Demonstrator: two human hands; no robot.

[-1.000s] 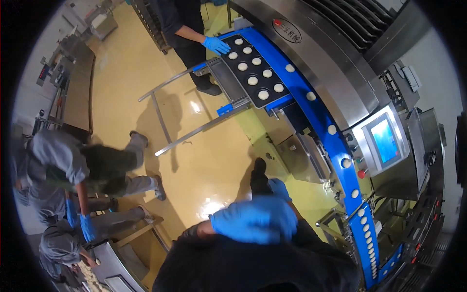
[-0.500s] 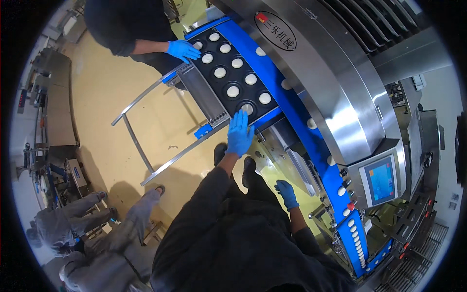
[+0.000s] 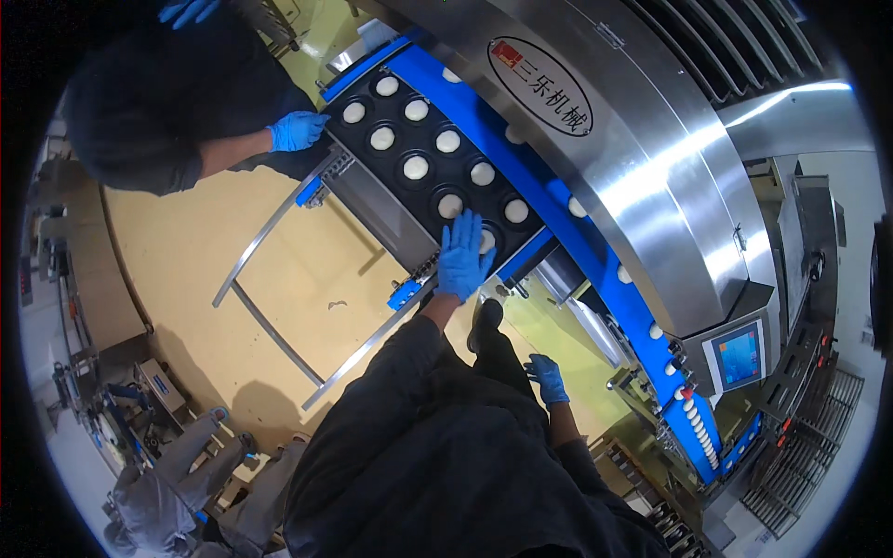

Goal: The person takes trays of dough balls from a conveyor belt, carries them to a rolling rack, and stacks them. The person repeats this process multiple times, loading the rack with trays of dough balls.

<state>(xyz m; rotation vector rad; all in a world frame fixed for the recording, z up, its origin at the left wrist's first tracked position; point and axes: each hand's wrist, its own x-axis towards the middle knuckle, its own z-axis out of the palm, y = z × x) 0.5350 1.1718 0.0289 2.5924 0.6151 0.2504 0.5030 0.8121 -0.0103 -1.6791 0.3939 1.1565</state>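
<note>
A blue-gloved left hand of mine (image 3: 462,262) lies flat over the near end of a black tray (image 3: 402,182), its fingers stretched out. It partly covers a white dough ball (image 3: 487,241), and its fingertips come up beside another dough ball (image 3: 450,205). Round cups in the tray each hold one such ball. Low on the right, my right hand (image 3: 547,378), also gloved, hangs beside my body with loosely bent fingers and nothing visible in it. At the tray's left edge is a co-worker's gloved hand (image 3: 296,132).
A blue conveyor belt (image 3: 549,191) carrying dough balls runs along the tray's right side, below a large steel machine (image 3: 651,177) with a touch screen (image 3: 739,356). A metal frame (image 3: 274,333) juts out left over the floor. Grey-clothed people (image 3: 177,484) are at lower left.
The head view has shifted. My left hand has come farther over the tray's near end. The co-worker's hand has drawn back left from the tray, and their other hand has appeared at the top.
</note>
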